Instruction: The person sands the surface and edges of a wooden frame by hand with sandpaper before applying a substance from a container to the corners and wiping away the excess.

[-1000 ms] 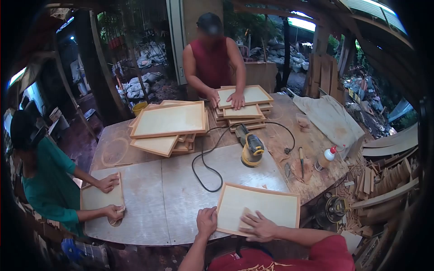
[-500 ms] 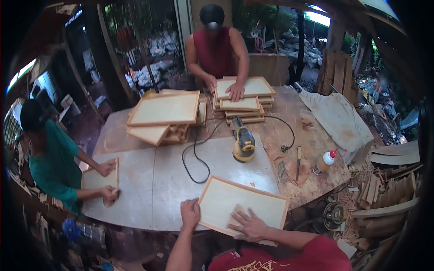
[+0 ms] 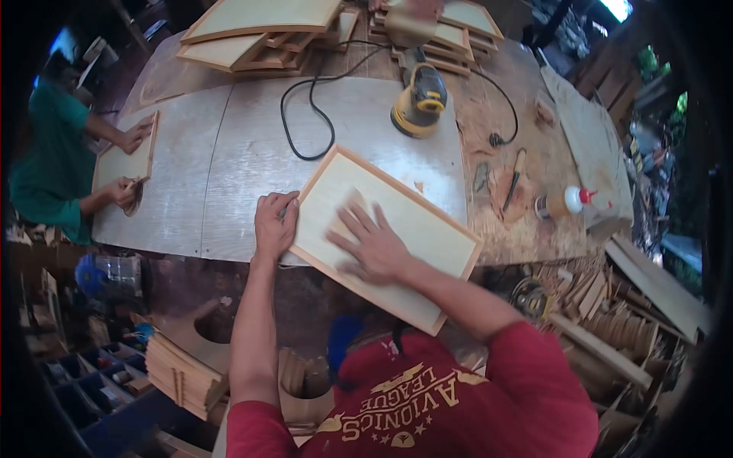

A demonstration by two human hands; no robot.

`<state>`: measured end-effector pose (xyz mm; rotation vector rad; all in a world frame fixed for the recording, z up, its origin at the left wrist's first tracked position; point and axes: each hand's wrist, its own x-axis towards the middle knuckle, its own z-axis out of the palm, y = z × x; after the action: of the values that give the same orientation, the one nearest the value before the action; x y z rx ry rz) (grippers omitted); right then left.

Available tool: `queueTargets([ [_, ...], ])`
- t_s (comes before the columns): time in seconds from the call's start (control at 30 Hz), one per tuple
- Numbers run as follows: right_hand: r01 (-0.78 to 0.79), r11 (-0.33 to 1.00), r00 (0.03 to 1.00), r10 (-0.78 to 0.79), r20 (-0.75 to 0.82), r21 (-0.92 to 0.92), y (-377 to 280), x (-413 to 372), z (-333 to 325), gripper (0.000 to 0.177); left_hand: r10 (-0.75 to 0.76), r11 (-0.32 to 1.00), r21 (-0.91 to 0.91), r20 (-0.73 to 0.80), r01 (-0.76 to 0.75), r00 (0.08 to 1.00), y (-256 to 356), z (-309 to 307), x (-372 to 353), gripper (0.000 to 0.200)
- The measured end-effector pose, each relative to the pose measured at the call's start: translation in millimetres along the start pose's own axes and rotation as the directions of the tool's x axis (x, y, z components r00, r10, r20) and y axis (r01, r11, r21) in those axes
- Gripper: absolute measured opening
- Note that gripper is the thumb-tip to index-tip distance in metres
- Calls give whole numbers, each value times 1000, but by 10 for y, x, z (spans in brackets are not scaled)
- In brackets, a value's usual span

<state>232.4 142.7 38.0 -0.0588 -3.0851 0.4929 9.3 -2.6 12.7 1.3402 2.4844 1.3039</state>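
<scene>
A shallow wooden-framed panel (image 3: 416, 217), pale inside with a light brown rim, lies tilted across the near edge of the metal-topped table (image 3: 252, 130). My left hand (image 3: 275, 225) grips its left rim, fingers on the outer side. Flat on the panel's pale face is my right hand (image 3: 374, 248), fingers spread and smeared by motion. A small tan piece (image 3: 353, 198), perhaps sandpaper, shows blurred at its fingertips. Beyond the panel stands a yellow and black orbital sander (image 3: 420, 99) with its black cord.
Stacked framed panels (image 3: 259, 23) stand at the back. At left, a co-worker in a green shirt (image 3: 46, 153) holds another framed panel (image 3: 122, 164). A white bottle with a red cap (image 3: 565, 201) and a wooden-handled tool (image 3: 515, 179) lie right. Wood scraps (image 3: 603, 298) fill the floor.
My view has tipped down and nearer. The panel has turned clockwise, its right end toward me. My right hand has slid over the panel face toward its left part; my left hand still grips the rim.
</scene>
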Motion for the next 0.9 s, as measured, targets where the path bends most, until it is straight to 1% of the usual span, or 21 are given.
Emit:
queueTargets([
  [0.03,-47,998,997,49,62,-33,-17,-394,-102,68,-4,1000,3,-11,4,1000,-6,-27,28,21],
  [0.07,-90,995,985,97,142,-52,33,-824,-133,72,15,998,57,2,-15,1000,-72,3,12,21],
  [0.13,-178,971,937,217,272,-161,50,-1596,-268,72,10,1000,27,-29,-9,1000,-140,65,-17,22],
  [0.17,-183,960,904,249,347,-212,63,-1771,-356,72,8,999,52,-32,-7,999,-145,85,-19,21],
  [0.2,-175,965,909,234,344,-195,86,-1745,-395,75,5,999,35,-54,-3,999,-105,57,-3,20],
  [0.23,-162,965,921,223,319,-207,131,-1594,-353,76,5,1000,21,-83,-3,997,-56,42,1,19],
  [0.3,-87,983,972,119,201,-162,293,-900,-270,74,15,1000,10,-86,-15,996,-45,21,4,18],
  [0.37,2,989,997,9,72,-145,387,-40,-181,72,-22,999,42,-40,24,999,-4,-11,13,19],
  [0.43,44,990,998,-36,59,-137,382,626,-178,69,-3,999,34,-43,4,999,-11,-17,11,19],
  [0.47,52,989,997,-45,56,-136,423,776,-181,69,19,1000,26,-43,-18,999,-42,-14,17,20],
  [0.53,60,989,997,-51,66,-134,457,889,-194,68,-1,1000,21,-48,2,999,-70,-26,20,20],
  [0.57,37,990,998,-31,45,-136,458,852,-207,67,-14,1000,10,-50,15,999,-73,4,13,20],
  [0.63,-13,991,1000,15,13,-136,436,660,-192,65,-2,1000,20,-67,3,998,-102,33,18,20],
  [0.67,-46,992,998,52,46,-121,424,434,-207,62,-2,1000,19,-74,3,997,-83,40,23,20],
  [0.73,-107,986,993,111,29,-129,444,-324,-229,62,-1,1000,11,-81,2,997,-85,32,10,19],
  [0.8,-210,966,966,229,120,-152,442,-1127,-412,64,4,1000,7,-90,-4,996,-100,45,16,19],
  [0.83,-238,950,948,272,166,-200,441,-1506,-448,65,8,1000,4,-97,-8,995,-115,49,6,19],
  [0.87,-264,931,927,317,201,-253,486,-1699,-496,66,8,1000,-2,-108,-8,994,-122,70,29,19],
  [0.9,-246,937,931,300,208,-250,520,-1672,-539,66,10,1000,-6,-109,-11,994,-126,79,19,19],
])
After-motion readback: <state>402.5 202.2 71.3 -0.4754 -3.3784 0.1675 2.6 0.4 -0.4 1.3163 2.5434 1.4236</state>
